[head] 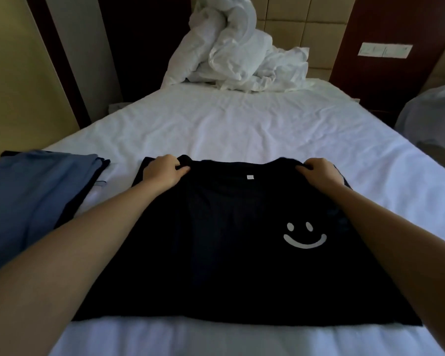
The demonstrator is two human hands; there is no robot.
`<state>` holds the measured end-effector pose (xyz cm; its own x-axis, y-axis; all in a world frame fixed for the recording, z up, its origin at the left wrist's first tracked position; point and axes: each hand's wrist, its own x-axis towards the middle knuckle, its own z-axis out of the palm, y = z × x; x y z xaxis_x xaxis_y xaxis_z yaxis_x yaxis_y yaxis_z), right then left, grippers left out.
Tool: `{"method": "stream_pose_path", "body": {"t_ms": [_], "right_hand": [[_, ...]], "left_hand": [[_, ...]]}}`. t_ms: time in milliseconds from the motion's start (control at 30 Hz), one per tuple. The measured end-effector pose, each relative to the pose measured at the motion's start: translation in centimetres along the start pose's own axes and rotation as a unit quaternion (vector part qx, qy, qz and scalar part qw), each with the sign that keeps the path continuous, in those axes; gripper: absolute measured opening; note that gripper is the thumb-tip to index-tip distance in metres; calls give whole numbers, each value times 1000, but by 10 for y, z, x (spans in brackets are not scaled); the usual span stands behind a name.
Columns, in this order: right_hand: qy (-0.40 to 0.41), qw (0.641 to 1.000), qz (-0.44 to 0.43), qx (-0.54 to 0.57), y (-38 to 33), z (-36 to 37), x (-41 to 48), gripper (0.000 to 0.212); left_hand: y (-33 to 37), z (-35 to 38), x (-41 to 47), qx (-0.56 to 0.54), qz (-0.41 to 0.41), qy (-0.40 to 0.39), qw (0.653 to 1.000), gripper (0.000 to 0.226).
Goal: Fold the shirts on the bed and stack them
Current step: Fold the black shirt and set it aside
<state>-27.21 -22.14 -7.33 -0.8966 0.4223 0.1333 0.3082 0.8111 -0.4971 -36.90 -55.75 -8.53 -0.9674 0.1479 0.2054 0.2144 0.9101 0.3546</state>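
A black shirt (pixel 224 242) with a white smiley print lies spread on the white bed (pixel 242 124), collar at the far side. My left hand (pixel 162 172) pinches the shirt's left shoulder beside the collar. At the right shoulder, my right hand (pixel 319 173) grips the fabric the same way. A blue shirt (pixel 34 199) lies folded to the left, on top of something dark whose edge shows under it.
A crumpled white duvet (pixel 234 55) is piled at the head of the bed against the padded headboard (pixel 306 19). A second bed (pixel 432 116) shows at the right edge. A yellow wall (pixel 16 73) runs along the left side.
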Motion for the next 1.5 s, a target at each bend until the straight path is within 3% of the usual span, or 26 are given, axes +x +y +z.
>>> {"method": "stream_pose_path", "body": {"t_ms": [100,233,300,367,400,467,500,567,667,767,900,1000,1067,1167,1267,1333,1400,1467,1500], "right_hand": [[64,995,-14,-71,6,25,-6,22],[138,976,-74,-150,-2,24,-14,34],[159,976,-94,-112,-17,18,-26,38],[152,966,-195,-72,-38,19,-51,40],[130,956,-257,-58,-47,25,-65,46],[17,948,-308,-82,-55,41,-84,51],[-53,952,-277,-119,-50,45,-86,49],[-121,961,-178,-173,-28,39,-71,49],[-128,973,-74,-179,11,16,-49,51],[-116,972,-66,-192,23,19,-43,50],[-30,984,-91,-150,19,23,-54,46],[55,982,-160,-80,16,15,-84,46],[35,979,-192,-62,11,15,-115,52],[-38,979,-175,-102,8,10,-166,52],[-43,972,-168,-158,9,5,-213,61],[-27,978,-121,-167,10,3,-234,50],[44,987,-39,-152,14,1,-251,48],[106,987,65,-106,19,-4,-265,49],[123,982,117,-80,22,-6,-271,51]], "left_hand": [[4,21,-5,93,22,55,994,36],[19,8,-12,231,60,78,968,30],[31,-1,-22,209,129,128,961,30],[49,-3,-44,119,231,149,954,44],[60,-1,-59,77,272,122,951,53],[71,12,-83,64,288,-22,955,60],[68,20,-89,84,262,-108,955,57],[51,25,-78,103,201,-175,958,53],[15,14,-47,115,79,-169,976,52],[2,17,-38,112,31,-166,979,52],[5,18,-50,70,57,-115,989,47],[5,12,-74,51,72,-72,994,44],[6,10,-97,34,77,-74,994,44],[4,2,-145,45,91,-89,991,48],[-3,-9,-200,92,135,-83,983,83],[-9,-14,-228,69,139,-76,985,87],[-17,-19,-246,42,100,-5,994,73],[-26,-23,-259,19,-10,100,995,51],[-27,-27,-264,4,-80,115,990,46]]}}
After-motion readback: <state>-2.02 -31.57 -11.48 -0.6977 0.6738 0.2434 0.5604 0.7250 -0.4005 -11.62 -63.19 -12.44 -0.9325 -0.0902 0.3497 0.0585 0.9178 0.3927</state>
